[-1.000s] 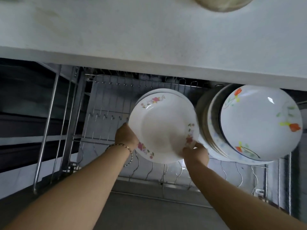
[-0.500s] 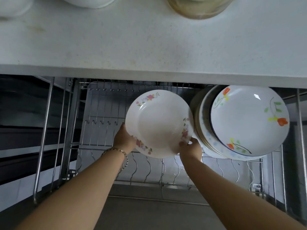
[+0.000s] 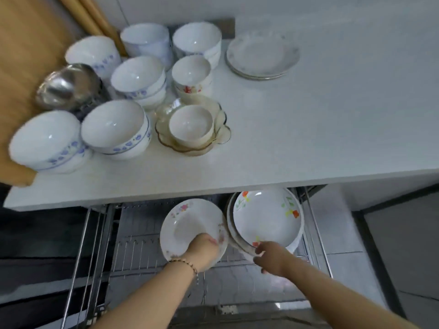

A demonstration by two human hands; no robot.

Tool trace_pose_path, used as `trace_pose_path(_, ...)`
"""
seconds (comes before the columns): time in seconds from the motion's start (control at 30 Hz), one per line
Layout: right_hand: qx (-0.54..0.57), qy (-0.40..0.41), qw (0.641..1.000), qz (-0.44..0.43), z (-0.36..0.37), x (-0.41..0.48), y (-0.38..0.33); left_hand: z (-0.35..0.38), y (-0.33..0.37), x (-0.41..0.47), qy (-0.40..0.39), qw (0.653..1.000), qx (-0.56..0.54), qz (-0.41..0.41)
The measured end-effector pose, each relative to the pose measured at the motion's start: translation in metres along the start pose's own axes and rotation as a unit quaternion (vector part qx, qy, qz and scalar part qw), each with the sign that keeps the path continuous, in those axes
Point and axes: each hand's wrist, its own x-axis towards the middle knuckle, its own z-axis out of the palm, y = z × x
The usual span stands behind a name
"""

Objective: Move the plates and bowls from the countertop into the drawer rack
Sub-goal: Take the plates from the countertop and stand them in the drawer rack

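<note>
Two hands are working in the drawer rack (image 3: 133,245): left hand (image 3: 203,252) is gripping the pink-flowered plate (image 3: 190,224), right hand (image 3: 270,257) is touching the stacked plates (image 3: 266,222), fingers loosely open.

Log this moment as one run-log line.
left hand: on pink-flowered plate in drawer rack | right hand: at stacked plates' rim | bowls on countertop

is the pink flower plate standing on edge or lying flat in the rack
On edge: the pink flower plate faces the camera, upright in the drawer rack, left hand on it.
</note>
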Motion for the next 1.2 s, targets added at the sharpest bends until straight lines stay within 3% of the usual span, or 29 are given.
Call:
trace_pose_path(0.33, -0.006, 0.206, 0.978, -0.018, -0.196, -0.166, 0.171, 0.092, 0.246, -0.127, 0.0, 0.978, 0.094, 0.184)
trace_pose_path(0.57, 0.007, 0.305, 0.952, -0.03, -0.319, -0.248, 0.307, 0.189, 0.402, -0.176, 0.018, 0.953, 0.163, 0.254)
trace_pose_path(0.67, 0.002, 0.307, 0.952, -0.009, -0.362, -0.27, 0.348, 0.218, 0.459, -0.193, 0.014, 0.94, 0.192, 0.282)
trace_pose_path(0.9, 0.012, 0.308, 0.951, 0.013, -0.449, -0.262, 0.397, 0.239, 0.549, -0.185, 0.019, 0.937, 0.195, 0.289)
trace_pose_path(1.2, 0.074, 0.341, 0.937, 0.025, -0.587, -0.172, 0.434, 0.239, 0.688, -0.087, 0.011, 0.957, 0.13, 0.26)
